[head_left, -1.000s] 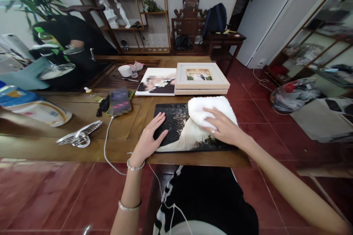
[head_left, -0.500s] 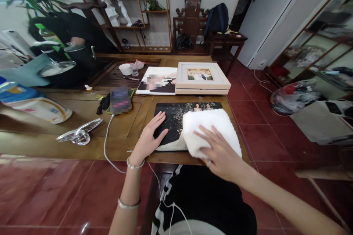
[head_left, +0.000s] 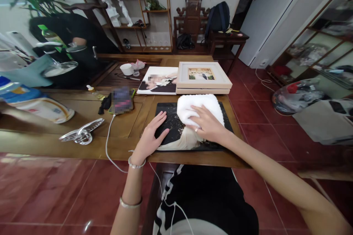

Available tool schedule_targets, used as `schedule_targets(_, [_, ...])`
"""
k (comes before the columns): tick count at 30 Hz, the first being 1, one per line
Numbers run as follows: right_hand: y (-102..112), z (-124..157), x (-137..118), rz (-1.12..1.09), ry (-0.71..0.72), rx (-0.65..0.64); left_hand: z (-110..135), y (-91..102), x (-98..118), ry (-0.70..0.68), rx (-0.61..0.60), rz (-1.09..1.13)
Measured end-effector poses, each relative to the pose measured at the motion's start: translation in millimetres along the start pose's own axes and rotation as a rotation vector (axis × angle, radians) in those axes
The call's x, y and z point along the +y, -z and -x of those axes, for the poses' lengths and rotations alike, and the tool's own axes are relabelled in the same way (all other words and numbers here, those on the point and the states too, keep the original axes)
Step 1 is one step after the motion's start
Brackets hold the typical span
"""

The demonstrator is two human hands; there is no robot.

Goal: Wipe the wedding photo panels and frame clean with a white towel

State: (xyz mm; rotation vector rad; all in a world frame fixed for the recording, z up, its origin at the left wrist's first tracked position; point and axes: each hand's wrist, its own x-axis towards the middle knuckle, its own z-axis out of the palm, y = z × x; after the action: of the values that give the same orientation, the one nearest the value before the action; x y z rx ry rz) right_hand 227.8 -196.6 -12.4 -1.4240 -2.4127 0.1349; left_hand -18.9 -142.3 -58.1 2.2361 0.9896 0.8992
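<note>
Wooden table [head_left: 146,104] stretching out beneath both sets of fingers, and right under them sits the dark photo panel [head_left: 176,129]! Just beyond the right fingers, a picture frame [head_left: 202,80]. White cloth [head_left: 193,103] on the panel, directly under those same fingers of the right hand [head_left: 209,123], a little apart and laid over it. Left hand [head_left: 150,136]: fingers together, thumb out wide, down on the panel's left side. Well left of those fingertips, a silver clip [head_left: 82,133]; smallest, a ring [head_left: 196,129] on a right finger.
</note>
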Motion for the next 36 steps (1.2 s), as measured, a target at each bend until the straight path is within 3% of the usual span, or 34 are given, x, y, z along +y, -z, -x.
schedule_targets(4, [-6.0,-32.5,19.5,0.070,-0.043,0.040,-0.2,0.1,0.0,0.003,-0.002,0.004])
schedule_targets(7, [-8.5,-33.2,12.6,0.090,-0.052,0.037,-0.1,-0.2,-0.6,0.003,-0.003,0.007])
schedule_targets(15, [3.9,47.3,-63.1,-0.026,0.049,-0.151,0.4,-0.4,-0.5,-0.011,0.007,0.005])
schedule_targets(19, [11.4,65.9,-76.4,-0.081,0.062,-0.212,0.4,0.1,-0.1,-0.013,0.005,0.006])
schedule_targets(23, [8.2,47.1,-56.1,-0.058,0.071,-0.157,0.5,-0.6,-1.9,-0.004,0.003,-0.005])
schedule_targets(30, [-8.6,-21.2,-7.8,0.009,0.035,-0.016,0.2,-0.5,-1.4,0.000,-0.011,-0.011])
schedule_targets(33, [-10.0,-42.2,-0.6,0.038,0.026,-0.023,0.1,-0.3,-0.8,0.010,-0.021,-0.009])
schedule_targets(36, [-8.8,-43.3,-7.8,0.070,0.018,-0.076,0.2,-0.5,-1.5,0.012,-0.015,0.003])
